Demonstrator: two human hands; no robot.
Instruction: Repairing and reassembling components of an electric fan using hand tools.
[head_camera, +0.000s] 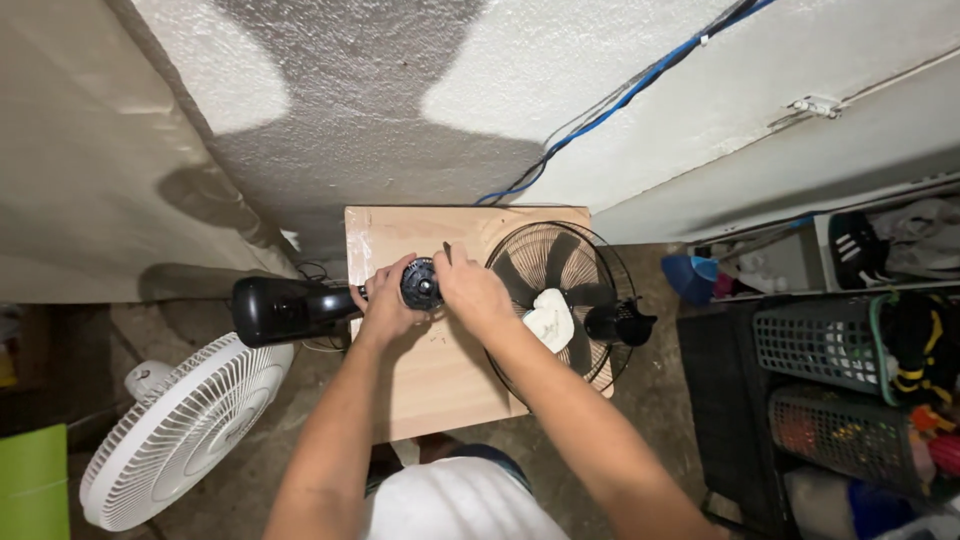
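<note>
The landmark here is the wooden board (440, 370), a pale square lying on the rough floor below the wall; on its upper left part sits a black fan motor (421, 284), its round face turned up, with the black housing (285, 308) of the same fan running off the left edge of the board; the left hand (385, 300) is wrapped around the neck of that housing, fingers closed on it, holding it steady; the right hand (470, 290) rests against the right side of the motor face, fingers bent and pressed together on it, though whether they pinch a small part or a tool I cannot tell; a thin dark sliver shows just above that hand

As a judgement, the fan looks well into being taken apart or put together: the black wire guard (555, 300) lies flat over the right edge of the board with the dark blades inside it, off the motor; a white plastic piece (549, 320) and a black cone-shaped part (618, 325) lie on the guard; the work at the motor hub itself seems unfinished

Left of the board stands a complete white fan (180, 430); right of it, dark baskets (815, 345)
</note>
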